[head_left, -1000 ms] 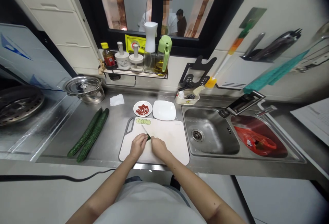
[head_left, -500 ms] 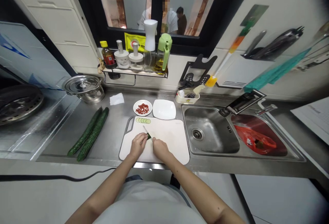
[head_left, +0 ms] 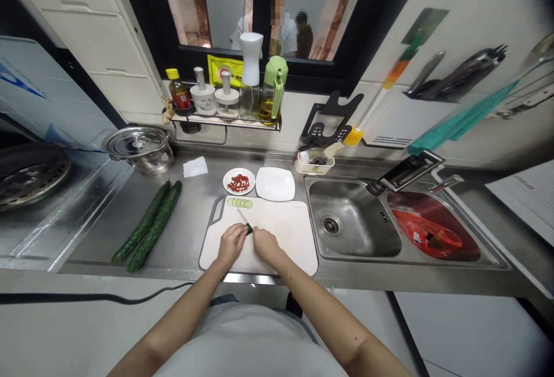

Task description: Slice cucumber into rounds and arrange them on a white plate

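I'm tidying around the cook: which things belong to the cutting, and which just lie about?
In the job: knife, in the right hand; cucumber piece, in the left hand; cutting board; cucumber slices; probably the whole cucumbers.

Seemingly lying about: lidded pot; white paper; red bag in the sink.

Rightward room over cutting board [head_left: 294, 235], square plate [head_left: 276, 184] behind

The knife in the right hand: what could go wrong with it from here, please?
The knife is close to the left hand, so a slip might cause a cut. The green piece in that hand looks small, so it may be hard to hold steady. The pale slices lie beyond the knife's tip, which could nudge them.
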Available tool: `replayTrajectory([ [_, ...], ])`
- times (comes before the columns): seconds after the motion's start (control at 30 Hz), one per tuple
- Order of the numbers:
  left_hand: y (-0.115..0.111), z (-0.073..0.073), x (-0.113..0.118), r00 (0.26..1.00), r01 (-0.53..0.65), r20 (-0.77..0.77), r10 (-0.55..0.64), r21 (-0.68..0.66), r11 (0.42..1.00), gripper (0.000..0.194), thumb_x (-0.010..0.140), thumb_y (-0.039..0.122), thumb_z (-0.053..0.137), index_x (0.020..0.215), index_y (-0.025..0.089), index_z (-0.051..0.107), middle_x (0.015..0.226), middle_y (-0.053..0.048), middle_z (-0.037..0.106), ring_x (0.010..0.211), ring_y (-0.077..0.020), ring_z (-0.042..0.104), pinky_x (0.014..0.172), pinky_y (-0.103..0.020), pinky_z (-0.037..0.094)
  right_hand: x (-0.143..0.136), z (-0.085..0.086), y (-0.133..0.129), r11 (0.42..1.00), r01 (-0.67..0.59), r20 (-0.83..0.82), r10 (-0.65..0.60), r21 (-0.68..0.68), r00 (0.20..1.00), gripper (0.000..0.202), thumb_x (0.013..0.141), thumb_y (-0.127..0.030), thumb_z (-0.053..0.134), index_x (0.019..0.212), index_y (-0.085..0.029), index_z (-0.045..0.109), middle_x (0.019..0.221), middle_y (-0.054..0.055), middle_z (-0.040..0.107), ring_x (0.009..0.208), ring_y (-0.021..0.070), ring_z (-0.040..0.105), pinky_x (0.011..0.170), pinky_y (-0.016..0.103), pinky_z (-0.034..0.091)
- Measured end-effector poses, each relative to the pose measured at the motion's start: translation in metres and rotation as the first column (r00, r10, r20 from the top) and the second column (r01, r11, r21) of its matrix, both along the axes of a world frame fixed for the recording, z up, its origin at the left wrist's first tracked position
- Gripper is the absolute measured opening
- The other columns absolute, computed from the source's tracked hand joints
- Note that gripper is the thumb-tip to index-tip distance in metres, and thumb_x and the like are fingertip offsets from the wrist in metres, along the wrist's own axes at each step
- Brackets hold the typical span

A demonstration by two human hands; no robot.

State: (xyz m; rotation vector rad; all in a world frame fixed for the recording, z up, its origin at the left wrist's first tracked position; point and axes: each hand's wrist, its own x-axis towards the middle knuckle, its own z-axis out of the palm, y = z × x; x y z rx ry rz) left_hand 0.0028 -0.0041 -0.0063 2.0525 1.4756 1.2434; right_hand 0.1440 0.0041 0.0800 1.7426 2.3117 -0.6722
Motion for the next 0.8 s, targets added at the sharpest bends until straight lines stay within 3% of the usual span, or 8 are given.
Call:
replayTrajectory([
  [0.33,-0.001,0.004,0.0,1.0,0.001,0.005,-0.001,-0.021,1.0,0.018,0.089,0.022,0.047,0.091,0.02,0.064,0.093,-0.006,0.066,0.089,-0.0166,0.061,0.081,-0.031,0.05,-0.016,-0.004,0.013,0.999,0.013,-0.017,-0.013,0.043,1.0,0.029,0.089,-0.009,0.032,0.109,-0.012,0.053,0.097,0.013,0.067,0.095,0.0192,0.063,0.076,0.026,0.045],
  [0.8,-0.001,-0.001,0.0,1.0,-0.006,0.014,0.007,-0.007,1.0,0.019,0.089,0.023,0.047,0.092,0.02,0.066,0.095,-0.006,0.067,0.091,-0.0172,0.061,0.084,-0.033,0.051,0.018,-0.001,-0.033,1.0,-0.006,0.101,0.004,0.025,0.995,0.029,0.084,-0.003,0.037,0.108,-0.012,0.051,0.089,0.014,0.067,0.091,0.0203,0.065,0.074,0.028,0.046],
])
